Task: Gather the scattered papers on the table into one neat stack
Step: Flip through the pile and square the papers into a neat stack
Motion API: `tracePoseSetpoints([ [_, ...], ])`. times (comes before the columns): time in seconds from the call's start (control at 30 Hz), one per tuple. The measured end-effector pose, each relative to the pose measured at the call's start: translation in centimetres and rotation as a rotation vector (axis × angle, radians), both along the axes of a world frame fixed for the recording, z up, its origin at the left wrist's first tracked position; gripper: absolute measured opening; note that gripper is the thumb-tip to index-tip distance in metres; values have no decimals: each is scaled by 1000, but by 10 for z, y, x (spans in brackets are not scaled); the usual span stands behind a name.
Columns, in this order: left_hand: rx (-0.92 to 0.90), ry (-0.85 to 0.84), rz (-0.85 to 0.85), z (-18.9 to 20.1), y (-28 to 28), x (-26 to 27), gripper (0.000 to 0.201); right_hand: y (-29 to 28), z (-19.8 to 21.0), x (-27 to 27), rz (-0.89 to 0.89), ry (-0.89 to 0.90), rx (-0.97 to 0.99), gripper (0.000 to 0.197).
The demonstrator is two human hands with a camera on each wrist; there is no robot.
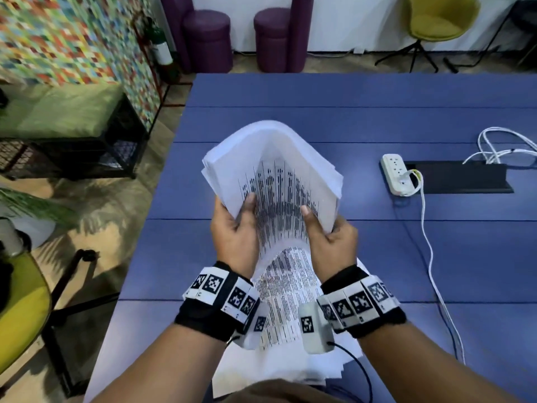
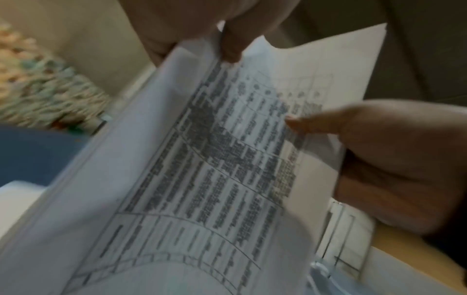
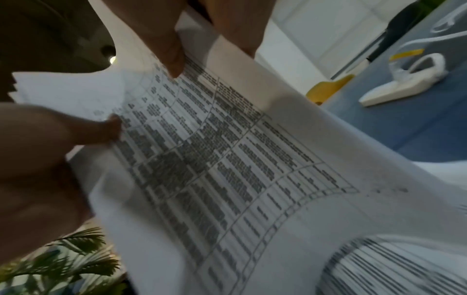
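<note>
A thick bundle of printed papers (image 1: pixel 273 175) is held up over the blue table (image 1: pixel 377 117), bent into an arch with its printed tables facing me. My left hand (image 1: pixel 235 228) grips its left edge, thumb on the print. My right hand (image 1: pixel 331 237) grips the right edge the same way. The lower part of the sheets (image 1: pixel 284 292) droops between my wrists. More white sheets (image 1: pixel 270 370) lie on the table at the near edge. In the wrist views the papers (image 2: pixel 227 169) (image 3: pixel 215 159) fill the picture, blurred, with a thumb (image 2: pixel 303 123) (image 3: pixel 174 59) pressed on the print.
A white power strip (image 1: pixel 396 174) (image 3: pixel 404 83) lies right of the papers beside a black cable slot (image 1: pixel 462 177). A white cable (image 1: pixel 430 251) runs from it toward the near right. A yellow-green chair (image 1: pixel 20 303) stands left of the table.
</note>
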State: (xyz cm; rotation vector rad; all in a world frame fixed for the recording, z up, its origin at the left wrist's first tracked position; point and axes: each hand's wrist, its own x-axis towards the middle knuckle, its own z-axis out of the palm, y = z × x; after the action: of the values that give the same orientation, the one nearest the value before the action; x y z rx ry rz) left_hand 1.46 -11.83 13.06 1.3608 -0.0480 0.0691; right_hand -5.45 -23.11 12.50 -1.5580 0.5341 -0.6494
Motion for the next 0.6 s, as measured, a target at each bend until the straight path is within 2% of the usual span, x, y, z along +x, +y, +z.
tracePoseSetpoints([
  [0.07,39,103,-63,-16,10,1,31,-5,-7,-4,14,74,105,14],
  [0.17,120,291,-162,-26,19,4,63,-21,-20,-8,-15,211,275,33],
  [0.27,156,338,-231,-31,26,14,41,-36,-22,-10,76,270,272,33],
  [0.3,156,331,-232,-31,28,18,48,-41,-21,-9,99,267,266,33],
  [0.33,152,318,-236,-31,30,21,66,-47,-21,-8,122,256,256,35],
  [0.37,156,296,-229,-32,33,25,86,-53,-22,-7,133,258,256,44],
  [0.43,141,301,-220,-33,36,30,100,-61,-22,-7,148,302,251,83],
  [0.47,167,325,-255,-35,36,31,101,-64,-25,-7,156,326,249,95],
  [0.5,201,348,-306,-36,37,30,100,-65,-25,-9,171,339,253,97],
  [0.53,218,385,-349,-36,37,27,90,-65,-28,-10,188,353,241,93],
  [0.6,236,438,-341,-34,34,19,57,-60,-26,-11,205,369,199,74],
])
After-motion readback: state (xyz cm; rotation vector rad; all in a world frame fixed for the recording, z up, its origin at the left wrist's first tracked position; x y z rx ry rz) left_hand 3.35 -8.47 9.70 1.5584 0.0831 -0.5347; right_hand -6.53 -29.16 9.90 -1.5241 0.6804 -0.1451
